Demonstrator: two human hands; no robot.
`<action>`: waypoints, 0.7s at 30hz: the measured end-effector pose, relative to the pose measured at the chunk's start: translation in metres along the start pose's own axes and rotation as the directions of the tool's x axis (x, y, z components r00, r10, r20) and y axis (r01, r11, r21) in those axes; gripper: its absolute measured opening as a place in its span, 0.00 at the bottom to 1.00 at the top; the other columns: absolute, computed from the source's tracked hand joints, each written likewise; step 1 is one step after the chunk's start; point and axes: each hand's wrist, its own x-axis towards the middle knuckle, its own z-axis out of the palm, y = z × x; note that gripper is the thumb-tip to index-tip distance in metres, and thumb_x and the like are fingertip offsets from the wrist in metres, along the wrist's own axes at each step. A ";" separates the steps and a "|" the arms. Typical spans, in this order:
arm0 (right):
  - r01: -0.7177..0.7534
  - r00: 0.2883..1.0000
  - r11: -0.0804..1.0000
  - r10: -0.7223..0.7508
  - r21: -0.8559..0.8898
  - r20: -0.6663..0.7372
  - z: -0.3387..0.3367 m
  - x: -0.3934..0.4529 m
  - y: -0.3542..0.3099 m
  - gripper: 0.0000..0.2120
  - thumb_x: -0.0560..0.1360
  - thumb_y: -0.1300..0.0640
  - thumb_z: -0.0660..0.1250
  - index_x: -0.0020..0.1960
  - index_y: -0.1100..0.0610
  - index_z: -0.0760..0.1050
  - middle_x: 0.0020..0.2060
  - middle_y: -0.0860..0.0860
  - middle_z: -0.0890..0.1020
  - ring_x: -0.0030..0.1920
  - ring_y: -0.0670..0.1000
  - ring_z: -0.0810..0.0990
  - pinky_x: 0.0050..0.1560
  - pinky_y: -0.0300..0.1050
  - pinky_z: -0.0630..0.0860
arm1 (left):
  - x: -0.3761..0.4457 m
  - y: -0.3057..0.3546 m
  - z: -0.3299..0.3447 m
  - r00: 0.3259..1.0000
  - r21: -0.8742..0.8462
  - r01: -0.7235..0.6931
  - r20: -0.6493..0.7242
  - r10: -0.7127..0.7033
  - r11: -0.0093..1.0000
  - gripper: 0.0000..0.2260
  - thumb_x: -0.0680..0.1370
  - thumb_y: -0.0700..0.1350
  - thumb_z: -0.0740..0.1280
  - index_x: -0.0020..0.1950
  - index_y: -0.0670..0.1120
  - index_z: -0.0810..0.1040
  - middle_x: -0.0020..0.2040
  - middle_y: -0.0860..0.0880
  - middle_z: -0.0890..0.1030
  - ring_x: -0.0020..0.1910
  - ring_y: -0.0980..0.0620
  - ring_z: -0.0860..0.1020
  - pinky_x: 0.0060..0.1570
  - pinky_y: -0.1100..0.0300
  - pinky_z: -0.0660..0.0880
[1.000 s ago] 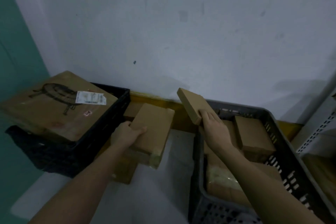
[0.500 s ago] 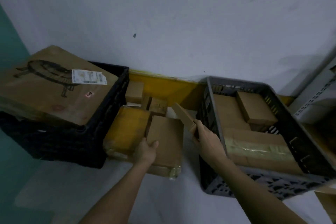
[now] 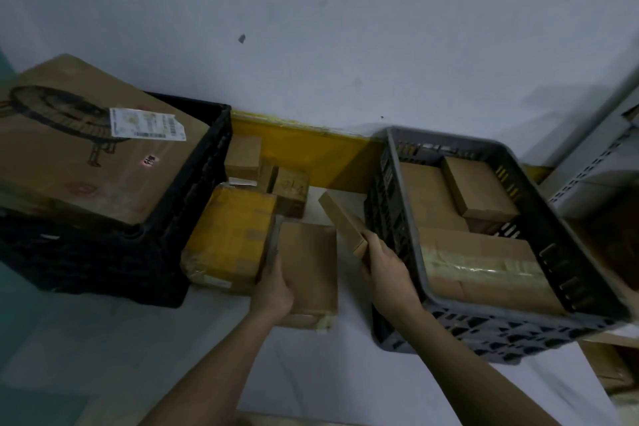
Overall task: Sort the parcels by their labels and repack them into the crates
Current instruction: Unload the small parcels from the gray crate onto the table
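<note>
Cardboard everywhere: L hand (image 3: 273,290) gripped a flat brown parcel (image 3: 307,270) by its left edge, fingers curled under, parcel lying on the floor btwn the two crates. R hand (image 3: 387,273) clasped a slim box (image 3: 344,223) at its near end, box tilted up off the floor, just beside the grey crate (image 3: 570,242). Grey crate, on the right, had several brown parcels inside. Black crate (image 3: 207,162), on the left, carried a large carton (image 3: 79,156) w/ a white label (image 3: 147,124) on top. Yellow-taped parcel (image 3: 231,235) touched the flat parcel's left side; smaller boxes (image 3: 266,173) lay behind, near the wall.
</note>
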 end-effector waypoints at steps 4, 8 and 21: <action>-0.037 0.998 0.999 0.037 0.019 -0.044 0.002 0.009 0.002 0.25 0.81 0.60 0.63 0.76 0.54 0.60 0.69 0.56 0.74 0.64 0.57 0.76 0.60 0.56 0.77 | -0.022 -0.004 0.009 0.967 0.469 -0.254 0.132 0.217 0.846 0.31 0.81 0.53 0.63 0.80 0.55 0.52 0.81 0.49 0.50 0.79 0.40 0.50 0.73 0.44 0.61; -0.044 0.997 0.999 0.044 0.006 -0.056 0.010 0.015 0.002 0.22 0.81 0.58 0.63 0.74 0.53 0.61 0.68 0.56 0.74 0.62 0.58 0.77 0.57 0.57 0.78 | -0.029 -0.015 0.016 0.924 0.688 -0.376 0.232 0.303 0.621 0.37 0.61 0.54 0.82 0.69 0.56 0.76 0.71 0.45 0.74 0.71 0.30 0.68 0.63 0.36 0.70; -0.083 0.996 0.997 0.083 -0.008 -0.014 0.026 0.018 0.008 0.26 0.80 0.60 0.64 0.76 0.51 0.62 0.71 0.55 0.73 0.66 0.58 0.76 0.64 0.58 0.76 | 0.024 0.014 -0.008 0.957 0.679 -0.289 0.228 0.181 0.675 0.33 0.78 0.39 0.65 0.79 0.54 0.54 0.81 0.46 0.50 0.79 0.38 0.45 0.76 0.48 0.53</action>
